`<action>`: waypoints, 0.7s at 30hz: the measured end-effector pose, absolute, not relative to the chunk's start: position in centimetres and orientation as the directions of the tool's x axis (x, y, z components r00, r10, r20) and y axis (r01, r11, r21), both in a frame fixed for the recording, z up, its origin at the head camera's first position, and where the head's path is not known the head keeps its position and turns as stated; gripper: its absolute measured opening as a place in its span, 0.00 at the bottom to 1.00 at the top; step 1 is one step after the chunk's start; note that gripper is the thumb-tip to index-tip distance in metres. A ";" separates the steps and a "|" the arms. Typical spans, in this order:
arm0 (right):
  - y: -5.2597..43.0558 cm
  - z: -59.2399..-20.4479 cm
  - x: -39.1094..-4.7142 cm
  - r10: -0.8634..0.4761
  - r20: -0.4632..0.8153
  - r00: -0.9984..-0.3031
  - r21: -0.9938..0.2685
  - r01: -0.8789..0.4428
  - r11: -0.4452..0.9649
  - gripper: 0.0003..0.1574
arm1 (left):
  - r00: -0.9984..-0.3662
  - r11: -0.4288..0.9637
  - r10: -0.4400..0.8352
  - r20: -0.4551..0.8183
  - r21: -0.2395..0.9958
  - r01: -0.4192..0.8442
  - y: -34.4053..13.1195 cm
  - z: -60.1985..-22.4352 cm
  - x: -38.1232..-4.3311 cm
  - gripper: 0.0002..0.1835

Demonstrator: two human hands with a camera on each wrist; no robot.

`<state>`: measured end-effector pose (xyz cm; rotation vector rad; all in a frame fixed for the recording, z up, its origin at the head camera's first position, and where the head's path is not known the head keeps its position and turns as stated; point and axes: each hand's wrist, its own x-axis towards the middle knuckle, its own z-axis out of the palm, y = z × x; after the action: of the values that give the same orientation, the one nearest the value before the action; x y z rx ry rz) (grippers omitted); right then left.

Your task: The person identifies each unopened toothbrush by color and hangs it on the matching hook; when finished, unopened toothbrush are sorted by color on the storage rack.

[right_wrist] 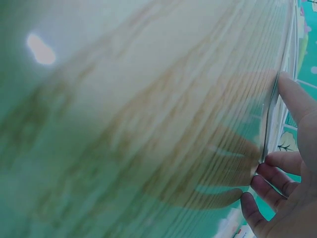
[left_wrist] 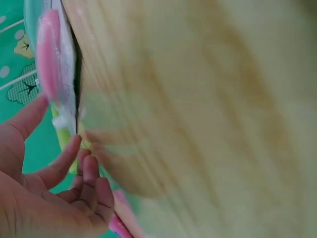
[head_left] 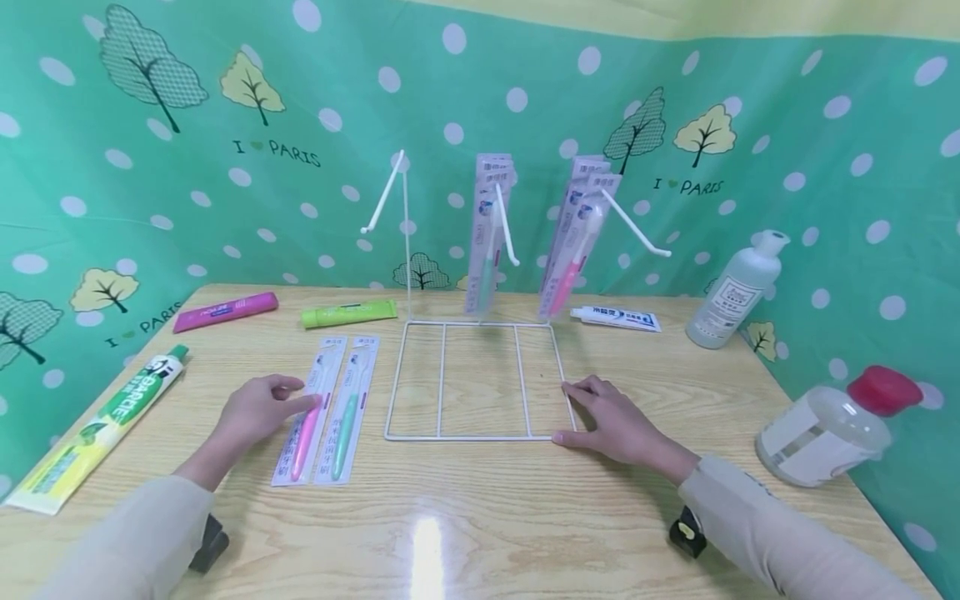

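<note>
My left hand [head_left: 258, 412] is at the left edge of a packaged pink toothbrush [head_left: 305, 437] lying flat on the table. Its thumb is on the pack by the pink handle [left_wrist: 48, 54], and the index fingertip meets the pack's edge. Beside that pack lies a packaged green toothbrush [head_left: 347, 425]. My right hand [head_left: 618, 421] touches the right front corner of a white wire rack [head_left: 465, 437], thumb at the front rod and fingers along the side rod. Several packaged toothbrushes [head_left: 491, 242] hang on the rack's middle hook, and others with a pink-handled one [head_left: 577, 242] on the right hook.
The rack's left hook [head_left: 384, 196] bears nothing. Around it lie a magenta tube [head_left: 225, 312], a lime tube [head_left: 348, 314], a large yellow-green toothpaste tube [head_left: 105, 429] and a white-blue tube [head_left: 617, 318]. At right stand a clear bottle [head_left: 738, 292] and a red-capped bottle [head_left: 825, 437].
</note>
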<state>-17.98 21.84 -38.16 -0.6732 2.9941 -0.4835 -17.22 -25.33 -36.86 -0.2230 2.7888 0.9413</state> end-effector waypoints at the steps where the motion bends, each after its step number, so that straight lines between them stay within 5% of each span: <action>1: 21.8 -38.2 -18.0 -0.424 0.034 -0.905 -0.307 -0.413 0.857 0.53 | -0.967 0.790 -0.091 -0.240 0.573 -0.217 -25.2 -36.7 -17.3 0.42; 13: 21.7 -38.1 -17.9 -0.417 0.022 -0.909 -0.310 -0.403 0.861 0.53 | -0.896 0.694 -0.158 -0.415 0.599 -0.400 -24.0 -35.0 -17.9 0.23; 21: 21.8 -38.1 -17.9 -0.417 0.025 -0.908 -0.305 -0.404 0.862 0.53 | -0.921 0.734 -0.086 -0.380 0.600 -0.316 -24.4 -33.7 -18.3 0.34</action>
<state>-17.89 21.75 -38.12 -0.6602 2.9913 -0.4759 -18.27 -24.36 -33.67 -0.3127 2.6096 0.9896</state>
